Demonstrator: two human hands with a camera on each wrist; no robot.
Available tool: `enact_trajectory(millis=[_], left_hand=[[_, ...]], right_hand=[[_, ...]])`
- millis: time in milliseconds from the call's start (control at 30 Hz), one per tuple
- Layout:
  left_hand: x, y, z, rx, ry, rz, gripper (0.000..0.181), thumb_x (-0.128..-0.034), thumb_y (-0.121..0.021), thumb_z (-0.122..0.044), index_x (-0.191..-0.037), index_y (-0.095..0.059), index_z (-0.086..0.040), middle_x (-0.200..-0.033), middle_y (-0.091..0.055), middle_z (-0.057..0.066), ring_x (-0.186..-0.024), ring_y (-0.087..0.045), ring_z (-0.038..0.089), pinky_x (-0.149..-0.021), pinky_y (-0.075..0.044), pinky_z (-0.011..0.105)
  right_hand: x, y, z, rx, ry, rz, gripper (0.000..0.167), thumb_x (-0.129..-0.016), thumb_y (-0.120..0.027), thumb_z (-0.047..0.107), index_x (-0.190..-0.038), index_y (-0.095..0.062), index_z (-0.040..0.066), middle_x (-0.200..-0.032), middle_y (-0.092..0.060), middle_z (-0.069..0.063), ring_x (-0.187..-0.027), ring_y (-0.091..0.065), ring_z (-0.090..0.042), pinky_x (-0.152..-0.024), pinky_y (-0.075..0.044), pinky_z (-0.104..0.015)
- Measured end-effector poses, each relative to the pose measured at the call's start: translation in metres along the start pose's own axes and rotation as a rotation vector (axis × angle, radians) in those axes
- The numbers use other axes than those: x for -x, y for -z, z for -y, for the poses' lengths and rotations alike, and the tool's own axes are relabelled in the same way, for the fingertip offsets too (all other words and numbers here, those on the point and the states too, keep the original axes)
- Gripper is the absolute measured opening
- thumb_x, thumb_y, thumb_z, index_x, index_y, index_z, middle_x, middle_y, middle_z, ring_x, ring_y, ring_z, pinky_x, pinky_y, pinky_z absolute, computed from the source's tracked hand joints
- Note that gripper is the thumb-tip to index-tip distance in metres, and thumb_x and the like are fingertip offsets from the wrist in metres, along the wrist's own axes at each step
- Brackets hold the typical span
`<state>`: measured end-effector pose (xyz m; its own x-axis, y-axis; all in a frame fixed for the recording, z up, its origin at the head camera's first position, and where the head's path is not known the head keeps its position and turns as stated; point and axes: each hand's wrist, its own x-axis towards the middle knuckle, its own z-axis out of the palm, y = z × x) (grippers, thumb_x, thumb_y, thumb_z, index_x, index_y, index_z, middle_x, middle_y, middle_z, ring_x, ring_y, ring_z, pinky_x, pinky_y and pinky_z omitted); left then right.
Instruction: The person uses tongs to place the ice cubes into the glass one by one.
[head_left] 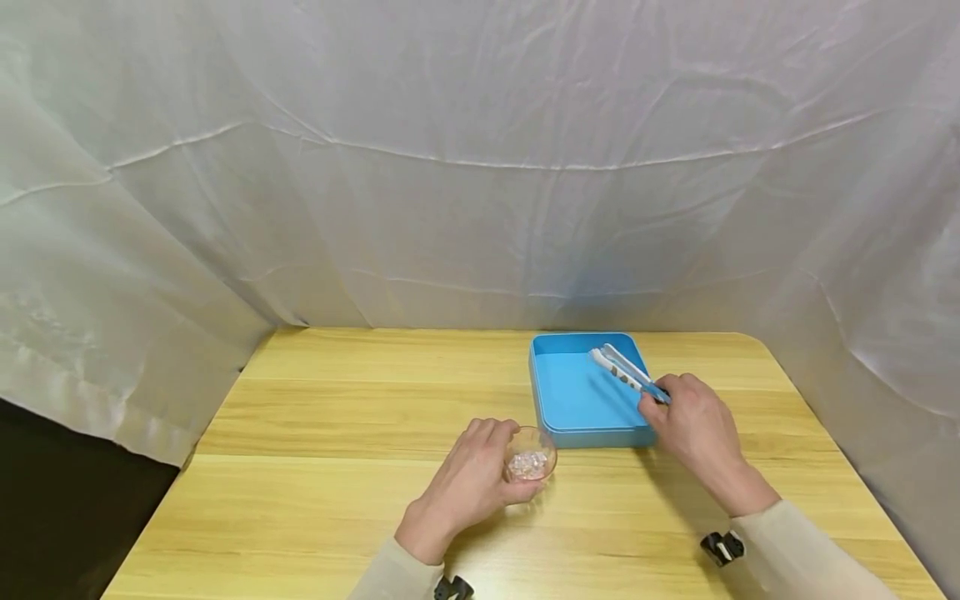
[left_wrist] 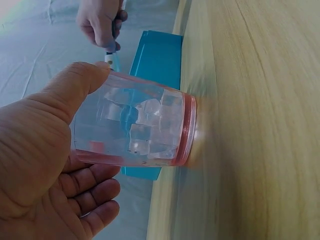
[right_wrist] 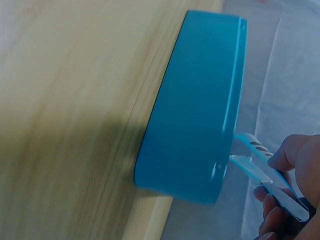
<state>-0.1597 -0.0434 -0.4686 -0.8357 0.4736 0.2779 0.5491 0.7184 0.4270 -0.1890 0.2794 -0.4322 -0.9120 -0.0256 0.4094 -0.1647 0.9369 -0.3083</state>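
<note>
My left hand (head_left: 474, 471) grips a clear, pink-tinted cup (left_wrist: 187, 131) standing on the table. Several transparent cubes, like ice cubes (head_left: 528, 465), lie in it. In the left wrist view the thumb lies along the cup's rim side and the other fingers are on the opposite side. Over the right part of a blue square tray (head_left: 573, 402), my right hand (head_left: 699, 423) holds small tongs (head_left: 624, 371) with white tips and a blue handle. The tong tips stand apart, above the tray's floor, with nothing seen between them.
The wooden table (head_left: 337, 417) spreads to the left and in front of the tray. A pale cloth curtain (head_left: 450, 208) hangs behind the table and along its sides. The tray stands near the back edge, just beyond the cup.
</note>
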Motion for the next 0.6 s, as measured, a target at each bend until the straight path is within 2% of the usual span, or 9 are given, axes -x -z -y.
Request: enact_trajectory(millis=[133,233,400,600], left_hand=[[-0.001,0.0,0.0,0.01,0.003,0.007,0.072,-0.0826,-0.086,-0.05,-0.133,-0.063,-0.005,-0.12,-0.069,0.007,-0.111,-0.059,0.019,-0.102,-0.052,0.037],[-0.001,-0.001,0.0,0.013,0.006,0.01,0.072,-0.0826,-0.086,-0.05,-0.133,-0.062,-0.005,-0.12,-0.069,0.006,-0.111,-0.059,0.019,-0.102,-0.052,0.036],[0.0,-0.001,0.0,0.013,0.009,0.008,0.072,-0.0824,-0.086,-0.05,-0.133,-0.062,-0.005,-0.12,-0.069,0.007,-0.11,-0.059,0.018,-0.102,-0.052,0.036],[0.0,-0.001,0.0,0.015,0.013,0.009,0.073,-0.0822,-0.086,-0.05,-0.134,-0.062,-0.005,-0.12,-0.069,0.006,-0.11,-0.058,0.018,-0.102,-0.052,0.036]], right_hand=[[-0.006,-0.002,-0.008,0.045,-0.046,0.02,0.034,-0.095,-0.066,0.023,-0.101,-0.071,-0.01,-0.077,-0.057,-0.014,-0.061,-0.049,-0.025,-0.049,-0.038,-0.033],[-0.01,-0.002,-0.013,0.075,-0.047,0.016,0.032,-0.095,-0.065,0.022,-0.097,-0.069,-0.01,-0.073,-0.054,-0.012,-0.06,-0.047,-0.025,-0.048,-0.035,-0.032],[-0.017,-0.002,-0.017,0.113,-0.054,0.034,0.029,-0.095,-0.065,0.022,-0.083,-0.064,-0.004,-0.069,-0.048,-0.01,-0.058,-0.044,-0.025,-0.047,-0.033,-0.033],[-0.022,-0.004,-0.016,0.138,-0.059,0.073,0.031,-0.097,-0.063,0.023,-0.076,-0.058,0.001,-0.07,-0.048,-0.01,-0.06,-0.045,-0.027,-0.047,-0.034,-0.034]])
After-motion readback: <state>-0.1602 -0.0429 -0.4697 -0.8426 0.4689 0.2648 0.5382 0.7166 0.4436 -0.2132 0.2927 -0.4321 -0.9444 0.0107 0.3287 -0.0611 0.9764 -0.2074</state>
